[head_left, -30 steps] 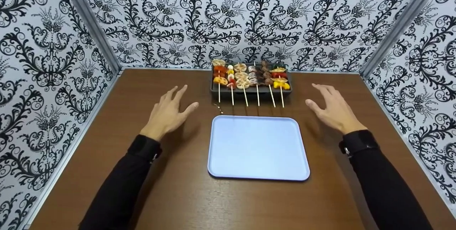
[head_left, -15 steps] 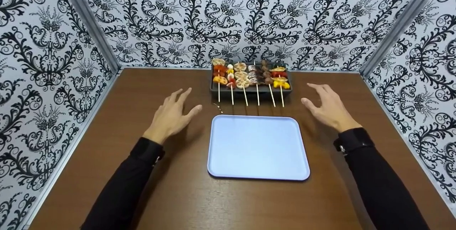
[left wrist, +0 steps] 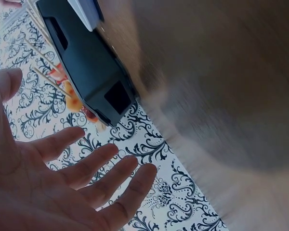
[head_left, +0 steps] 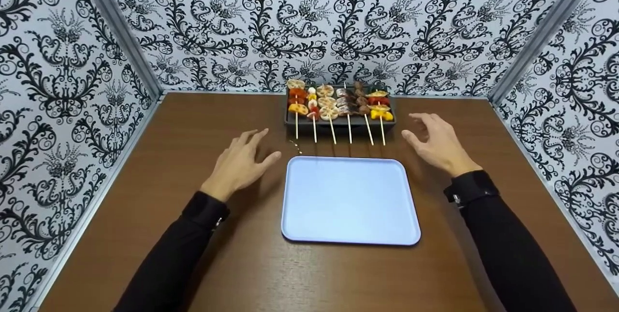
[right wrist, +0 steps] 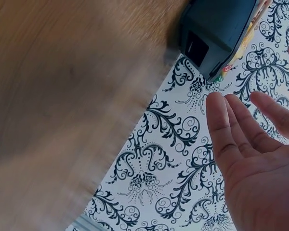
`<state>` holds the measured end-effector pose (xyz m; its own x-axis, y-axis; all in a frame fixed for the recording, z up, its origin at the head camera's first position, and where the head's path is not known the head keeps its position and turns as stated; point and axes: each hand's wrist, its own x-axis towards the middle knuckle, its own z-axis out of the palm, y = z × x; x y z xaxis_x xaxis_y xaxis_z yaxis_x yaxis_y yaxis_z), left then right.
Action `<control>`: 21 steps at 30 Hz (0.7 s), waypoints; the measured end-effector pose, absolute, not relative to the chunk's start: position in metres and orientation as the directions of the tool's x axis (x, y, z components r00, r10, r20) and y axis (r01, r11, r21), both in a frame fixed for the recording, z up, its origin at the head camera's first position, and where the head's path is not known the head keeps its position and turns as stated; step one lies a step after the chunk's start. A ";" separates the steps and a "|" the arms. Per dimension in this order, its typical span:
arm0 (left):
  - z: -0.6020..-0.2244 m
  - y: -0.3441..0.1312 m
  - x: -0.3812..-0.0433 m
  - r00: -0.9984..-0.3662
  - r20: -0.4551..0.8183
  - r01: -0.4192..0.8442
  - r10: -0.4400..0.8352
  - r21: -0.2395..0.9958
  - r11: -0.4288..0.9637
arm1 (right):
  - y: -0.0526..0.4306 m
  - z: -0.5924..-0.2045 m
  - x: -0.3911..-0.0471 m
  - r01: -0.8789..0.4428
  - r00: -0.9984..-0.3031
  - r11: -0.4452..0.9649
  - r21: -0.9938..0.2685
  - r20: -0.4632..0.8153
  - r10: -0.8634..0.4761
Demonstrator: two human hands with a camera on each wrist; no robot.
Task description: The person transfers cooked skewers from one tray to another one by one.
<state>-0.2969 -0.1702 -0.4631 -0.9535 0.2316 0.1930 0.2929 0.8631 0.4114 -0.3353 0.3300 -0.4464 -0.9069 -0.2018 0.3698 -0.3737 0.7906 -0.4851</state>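
My left hand (head_left: 240,164) hovers over the table left of a pale blue tray (head_left: 350,200), its fingers spread and holding nothing. On the other side, my right hand (head_left: 440,145) hangs with relaxed fingers beyond the tray's upper right corner, also holding nothing. Between and beyond the hands stands a dark grill box (head_left: 341,126), its side showing in the left wrist view too (left wrist: 82,57). Several food skewers lie across it in a row, among them a mushroom-like slice skewer (head_left: 329,102) and one with a yellow piece (head_left: 382,114). Their wooden sticks point toward me.
The brown wooden table (head_left: 314,278) ends at patterned walls (head_left: 309,26) at the back and both sides. Small light specks (head_left: 296,146) lie on the table between the grill box and the tray.
Both hands have moved inward: the left one to the right and slightly toward me, the right one to the left. The tray, grill box and skewers have stayed in place.
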 end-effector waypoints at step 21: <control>-0.469 -0.158 -0.287 -0.949 0.194 0.310 0.248 0.432 0.847 | 0.304 -0.444 -0.345 -0.385 -0.909 0.720 -0.578 0.370 -0.189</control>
